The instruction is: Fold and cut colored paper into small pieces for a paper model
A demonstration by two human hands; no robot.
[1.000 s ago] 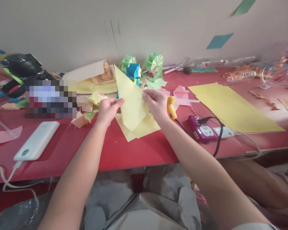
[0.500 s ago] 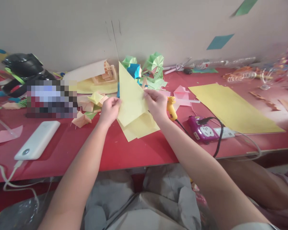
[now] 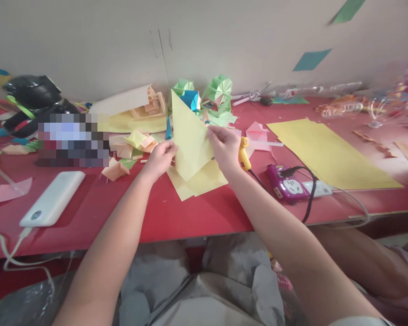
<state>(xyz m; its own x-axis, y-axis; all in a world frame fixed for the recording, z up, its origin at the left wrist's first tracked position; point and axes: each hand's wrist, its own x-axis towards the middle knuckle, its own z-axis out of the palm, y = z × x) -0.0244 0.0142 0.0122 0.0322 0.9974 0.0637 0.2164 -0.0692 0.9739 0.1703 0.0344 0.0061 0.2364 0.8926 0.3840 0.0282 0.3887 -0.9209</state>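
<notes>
A pale yellow sheet of paper (image 3: 192, 142) is held up at a slant above the red table (image 3: 176, 222). My left hand (image 3: 160, 159) pinches its left edge. On the right edge, my right hand (image 3: 225, 146) grips it between thumb and fingers. Below the raised sheet, more pale yellow paper (image 3: 205, 181) lies fanned out on the table. Behind it stand green folded-paper pieces (image 3: 220, 89) and a blue folded piece (image 3: 190, 99). Close to my right hand lies a yellow glue gun (image 3: 245, 156), partly hidden by that hand.
A white power bank (image 3: 53, 199) with a cable lies at the left. On the right are a purple power strip (image 3: 287, 183) and large yellow sheets (image 3: 333, 154). Loose folded-paper pieces (image 3: 115, 170) lie left of my hands. Another person's arm (image 3: 360, 258) shows at lower right.
Both hands have shifted slightly to the right with the raised yellow sheet. The paper lying beneath it has stayed in place.
</notes>
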